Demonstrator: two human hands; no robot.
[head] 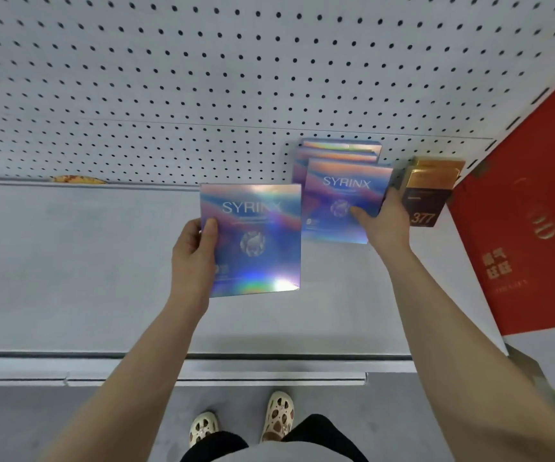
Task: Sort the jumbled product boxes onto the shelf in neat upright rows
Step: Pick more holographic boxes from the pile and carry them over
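Observation:
My left hand (194, 258) grips a holographic blue SYRINX box (259, 241) by its left edge, upright above the grey shelf (69, 261). My right hand (384, 221) holds the right edge of the front SYRINX box (339, 198), thumb across its face. That box stands upright at the front of a row of the same boxes (339, 151), which reaches back to the pegboard. A dark brown and gold box marked 377 (427, 195) stands just right of my right hand, with more of its kind behind it.
A white pegboard back wall (236, 78) rises behind the shelf. A large red gift box (536, 235) stands at the shelf's right end. An orange patterned item (78, 179) peeks out at the back left. The shelf's front rail (203, 365) runs below my arms.

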